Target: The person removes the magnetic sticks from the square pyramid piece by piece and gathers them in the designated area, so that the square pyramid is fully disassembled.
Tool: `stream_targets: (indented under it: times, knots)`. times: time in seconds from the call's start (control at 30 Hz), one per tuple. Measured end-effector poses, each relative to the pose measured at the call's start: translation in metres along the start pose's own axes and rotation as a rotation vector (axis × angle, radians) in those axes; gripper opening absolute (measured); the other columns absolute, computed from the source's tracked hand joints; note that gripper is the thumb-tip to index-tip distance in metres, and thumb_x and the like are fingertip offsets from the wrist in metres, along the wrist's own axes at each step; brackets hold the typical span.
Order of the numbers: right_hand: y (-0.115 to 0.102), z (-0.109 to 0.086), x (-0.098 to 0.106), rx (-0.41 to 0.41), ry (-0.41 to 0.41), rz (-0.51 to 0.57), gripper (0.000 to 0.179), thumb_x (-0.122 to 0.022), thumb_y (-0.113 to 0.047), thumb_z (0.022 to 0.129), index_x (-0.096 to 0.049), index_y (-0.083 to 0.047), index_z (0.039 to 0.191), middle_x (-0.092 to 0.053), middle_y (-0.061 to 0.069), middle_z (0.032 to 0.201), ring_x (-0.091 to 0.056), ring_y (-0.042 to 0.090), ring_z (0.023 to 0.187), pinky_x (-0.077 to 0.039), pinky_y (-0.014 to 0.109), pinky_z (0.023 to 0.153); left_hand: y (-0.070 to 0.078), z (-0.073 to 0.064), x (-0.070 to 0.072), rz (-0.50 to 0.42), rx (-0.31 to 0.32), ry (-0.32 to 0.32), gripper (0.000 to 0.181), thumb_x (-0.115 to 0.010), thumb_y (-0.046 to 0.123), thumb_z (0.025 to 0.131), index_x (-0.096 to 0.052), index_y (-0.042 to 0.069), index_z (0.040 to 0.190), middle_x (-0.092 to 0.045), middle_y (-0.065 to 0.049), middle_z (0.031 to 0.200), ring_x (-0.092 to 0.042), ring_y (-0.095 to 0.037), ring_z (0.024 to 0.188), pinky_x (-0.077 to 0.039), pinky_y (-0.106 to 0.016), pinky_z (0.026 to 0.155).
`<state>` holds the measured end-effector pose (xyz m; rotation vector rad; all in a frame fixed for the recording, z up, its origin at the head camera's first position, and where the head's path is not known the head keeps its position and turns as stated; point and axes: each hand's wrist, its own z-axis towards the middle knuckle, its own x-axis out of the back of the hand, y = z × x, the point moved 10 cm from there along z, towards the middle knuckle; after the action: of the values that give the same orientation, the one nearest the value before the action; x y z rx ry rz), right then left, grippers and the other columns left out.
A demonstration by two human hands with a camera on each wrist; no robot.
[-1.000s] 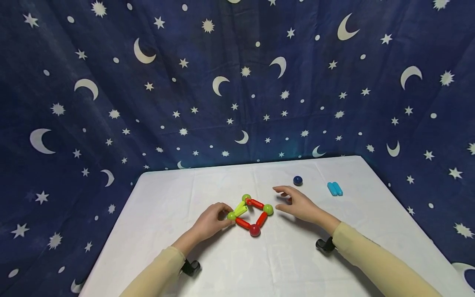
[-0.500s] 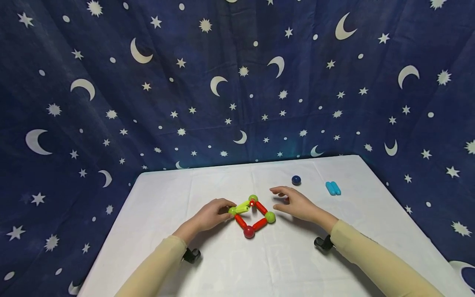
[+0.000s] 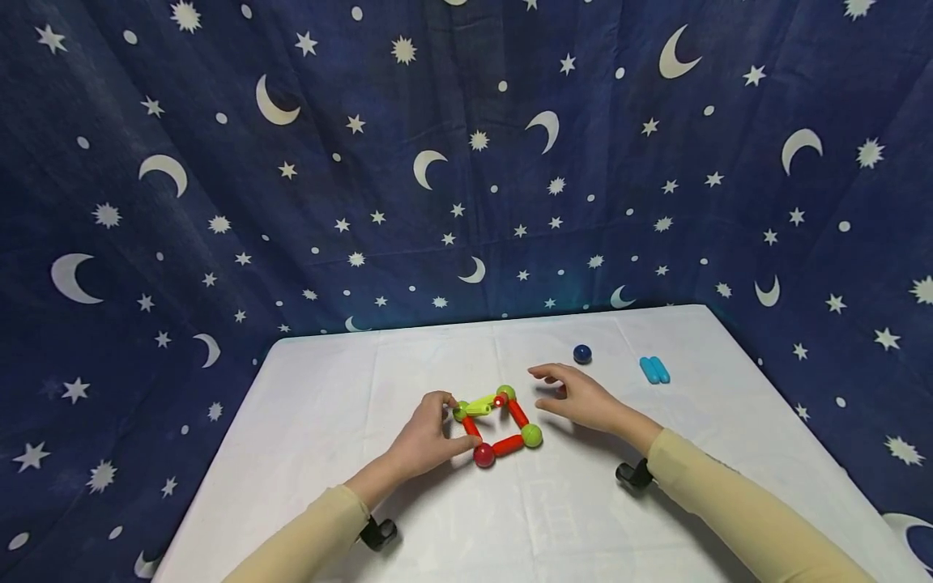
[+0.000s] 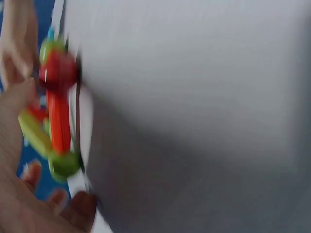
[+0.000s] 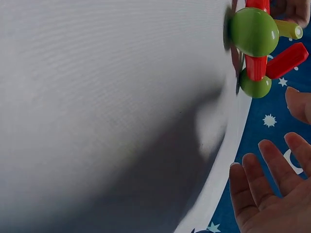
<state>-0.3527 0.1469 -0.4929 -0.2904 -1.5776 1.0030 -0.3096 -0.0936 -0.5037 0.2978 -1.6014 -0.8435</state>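
Starry cloth: the dark blue cloth (image 3: 408, 202) with moons and stars hangs behind the surface, probably as a plain background.
White surface: the surface (image 3: 583, 510) carries all the pieces; its flatness seems useful for holding the joined parts level.
Left hand: the left hand (image 3: 425, 441) reaches along the left side of the frame. Its grip is spread wide, thumb near the red ball (image 3: 484, 455) and forefinger at the left green ball (image 3: 461, 411). I think this span is for steadying that side; how firm the contact is, I cannot tell.
Right hand: the right hand (image 3: 579, 397) holds nothing; its grip is loose, with fingers apart, just beside the frame.
Ball-and-rod frame: the frame (image 3: 518, 415) lies between the hands, four-sided, with balls at its corners.
Raised rods: a yellow-green rod (image 3: 478, 410) and a red rod (image 5: 289, 59) tilt upward, each with one free end.
Blue rods: two blue rods (image 3: 654, 370) lie side by side, far right, perhaps as spare parts.
Blue ball: the dark blue ball (image 3: 582, 354) lies alone beyond the right hand.
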Motion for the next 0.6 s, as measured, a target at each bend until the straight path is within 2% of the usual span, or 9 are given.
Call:
stream_targets:
  times: [0.03,0.1,0.23,0.3,0.4,0.53,0.6]
  knots:
    - [-0.001,0.001,0.000,0.001,0.001,-0.005,0.056,-0.076,-0.023,0.094,-0.056,-0.015,0.145,-0.059,0.004,0.141,-0.056,0.027,0.125,-0.048,0.049,0.103,0.002,-0.004,-0.003,0.018,0.006,0.010,0.072,-0.084,0.054,0.079,-0.049,0.009,0.124,-0.052,-0.011,0.126,-0.052,-0.022,0.102,-0.049,-0.041,0.090]
    - [-0.003,0.002,-0.001,0.002,-0.001,-0.012,0.056,-0.076,-0.022,0.094,-0.056,-0.015,0.146,-0.059,0.004,0.141,-0.055,0.027,0.125,-0.048,0.049,0.103,0.007,-0.010,-0.008,0.074,0.011,0.026,0.077,-0.085,0.061,0.075,-0.050,0.010,0.121,-0.053,-0.011,0.130,-0.053,-0.023,0.105,-0.048,-0.041,0.092]
    - [-0.007,0.007,-0.004,0.003,-0.019,-0.018,0.055,-0.075,-0.021,0.094,-0.057,-0.016,0.145,-0.059,0.004,0.141,-0.054,0.027,0.126,-0.047,0.050,0.104,0.015,-0.014,-0.013,0.163,0.003,0.065,0.076,-0.085,0.064,0.073,-0.051,0.012,0.117,-0.048,-0.015,0.147,-0.053,-0.031,0.122,-0.045,-0.048,0.103]
    - [-0.010,0.008,-0.006,0.019,-0.031,-0.031,0.053,-0.074,-0.021,0.095,-0.057,-0.015,0.145,-0.059,0.004,0.141,-0.054,0.029,0.126,-0.047,0.051,0.104,0.017,-0.014,-0.014,0.174,0.007,0.071,0.076,-0.085,0.064,0.073,-0.052,0.012,0.117,-0.045,-0.017,0.152,-0.051,-0.034,0.128,-0.043,-0.051,0.106]
    - [-0.013,0.011,-0.010,0.029,-0.051,-0.049,0.052,-0.075,-0.022,0.095,-0.058,-0.015,0.144,-0.059,0.001,0.141,-0.054,0.028,0.127,-0.047,0.050,0.104,0.019,-0.014,-0.016,0.191,0.001,0.069,0.077,-0.084,0.067,0.071,-0.055,0.012,0.116,-0.043,-0.019,0.154,-0.051,-0.035,0.129,-0.043,-0.053,0.104]
    - [-0.016,0.013,-0.014,0.028,-0.066,-0.062,0.051,-0.076,-0.025,0.095,-0.060,-0.019,0.143,-0.058,-0.001,0.140,-0.054,0.027,0.127,-0.047,0.049,0.105,0.024,-0.015,-0.018,0.209,-0.035,0.061,0.071,-0.083,0.066,0.073,-0.056,0.013,0.112,-0.043,-0.021,0.155,-0.053,-0.036,0.128,-0.046,-0.053,0.100]
    - [-0.018,0.014,-0.014,0.030,-0.066,-0.059,0.050,-0.076,-0.025,0.095,-0.060,-0.021,0.142,-0.058,-0.001,0.140,-0.054,0.027,0.128,-0.046,0.049,0.105,0.025,-0.014,-0.019,0.210,-0.048,0.052,0.066,-0.083,0.062,0.076,-0.055,0.014,0.112,-0.041,-0.021,0.156,-0.052,-0.036,0.129,-0.045,-0.053,0.102]
